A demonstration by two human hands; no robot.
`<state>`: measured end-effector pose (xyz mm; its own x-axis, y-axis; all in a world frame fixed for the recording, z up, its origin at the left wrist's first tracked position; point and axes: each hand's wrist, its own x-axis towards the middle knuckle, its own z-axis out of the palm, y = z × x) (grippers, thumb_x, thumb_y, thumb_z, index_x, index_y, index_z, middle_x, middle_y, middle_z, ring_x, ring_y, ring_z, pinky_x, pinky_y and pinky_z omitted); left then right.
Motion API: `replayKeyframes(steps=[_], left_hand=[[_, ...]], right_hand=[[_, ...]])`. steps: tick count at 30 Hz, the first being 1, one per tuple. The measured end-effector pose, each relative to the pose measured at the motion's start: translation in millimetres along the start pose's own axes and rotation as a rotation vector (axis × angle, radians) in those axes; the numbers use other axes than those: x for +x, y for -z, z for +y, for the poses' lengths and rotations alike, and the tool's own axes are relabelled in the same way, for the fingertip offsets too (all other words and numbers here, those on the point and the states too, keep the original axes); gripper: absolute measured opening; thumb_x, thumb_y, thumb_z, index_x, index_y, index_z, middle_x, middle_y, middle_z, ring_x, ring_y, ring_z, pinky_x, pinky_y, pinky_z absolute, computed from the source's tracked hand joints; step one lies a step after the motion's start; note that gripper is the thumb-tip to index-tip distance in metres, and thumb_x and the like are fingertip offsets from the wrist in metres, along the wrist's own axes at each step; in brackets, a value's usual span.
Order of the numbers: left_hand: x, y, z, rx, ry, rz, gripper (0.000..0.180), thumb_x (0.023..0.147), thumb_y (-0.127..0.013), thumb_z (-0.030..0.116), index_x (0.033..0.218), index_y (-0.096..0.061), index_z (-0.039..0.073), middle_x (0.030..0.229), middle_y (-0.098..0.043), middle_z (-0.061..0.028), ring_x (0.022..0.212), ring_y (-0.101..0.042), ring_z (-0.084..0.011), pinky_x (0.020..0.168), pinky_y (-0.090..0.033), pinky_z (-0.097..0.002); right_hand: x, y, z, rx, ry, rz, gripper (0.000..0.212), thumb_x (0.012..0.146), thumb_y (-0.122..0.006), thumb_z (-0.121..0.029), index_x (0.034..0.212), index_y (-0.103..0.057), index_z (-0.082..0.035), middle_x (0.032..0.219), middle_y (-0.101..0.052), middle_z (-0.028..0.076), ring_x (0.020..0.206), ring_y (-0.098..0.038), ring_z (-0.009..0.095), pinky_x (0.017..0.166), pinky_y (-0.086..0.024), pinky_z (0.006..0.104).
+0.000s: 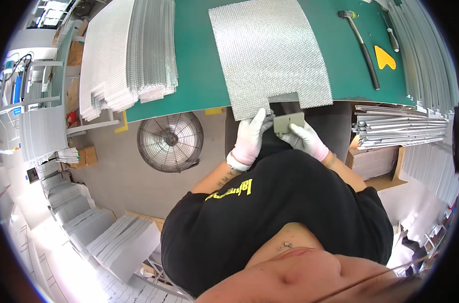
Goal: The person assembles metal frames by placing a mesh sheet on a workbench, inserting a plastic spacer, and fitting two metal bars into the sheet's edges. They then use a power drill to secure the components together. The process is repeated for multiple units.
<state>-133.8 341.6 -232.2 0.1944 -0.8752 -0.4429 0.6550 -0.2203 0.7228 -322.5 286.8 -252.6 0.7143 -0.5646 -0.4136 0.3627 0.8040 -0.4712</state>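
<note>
While R hand (310, 141) pinches a grey-green rect. plate (291, 121), thumb on its face, L hand (249, 137) is up at the near-left tab of the silver mesh panel (270, 50); can't tell if L fingers grip that tab or just rest by it. Panel lies on the green benchtop (194, 55), near end overhanging; plate is held just off the edge, by the panel's notch. Risks, I'd say: plate drops if the thumb slips, nothing solid visible right under it; tab bends if pressed w/o support; rough cut edges could snag glove fabric. Materials: mesh looks metallic, shiny, fine-textured, w/ squared notch & tabs; plate matte, flat, smooth-looking; gloves white, fabric-like. Mesh stack (108, 50) at left, layered, stepped corners; long-handled hammer (362, 46) & yellow heart-ish scraper (384, 57) at right.
</note>
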Motion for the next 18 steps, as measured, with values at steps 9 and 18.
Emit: replayKeyframes(steps=[9,18], left_hand=[[11.0,-8.0,-10.0,0.293,-0.113,0.234,0.030,0.093,-0.070,0.023,0.077,-0.067,-0.003,0.072,-0.058,0.0013,0.065,-0.048,-0.0055,0.058,-0.039,-0.0276],[-1.6,-15.0,-9.2,0.155,-0.059,0.112,0.034,0.096,-0.067,0.025,0.104,-0.068,-0.008,0.095,-0.069,-0.0085,0.083,-0.061,-0.0096,0.076,-0.049,-0.0257]], right_hand=[[14.7,-15.2,-4.1,-0.093,0.128,0.123,0.037,0.098,-0.062,-0.022,0.129,-0.050,-0.005,0.118,-0.062,0.006,0.097,-0.062,0.012,0.074,-0.055,0.0277],[14.8,-20.1,-12.5,-0.370,0.204,0.152,0.035,0.096,-0.064,-0.024,0.119,-0.056,0.001,0.101,-0.066,0.008,0.080,-0.064,0.012,0.071,-0.053,0.0263]])
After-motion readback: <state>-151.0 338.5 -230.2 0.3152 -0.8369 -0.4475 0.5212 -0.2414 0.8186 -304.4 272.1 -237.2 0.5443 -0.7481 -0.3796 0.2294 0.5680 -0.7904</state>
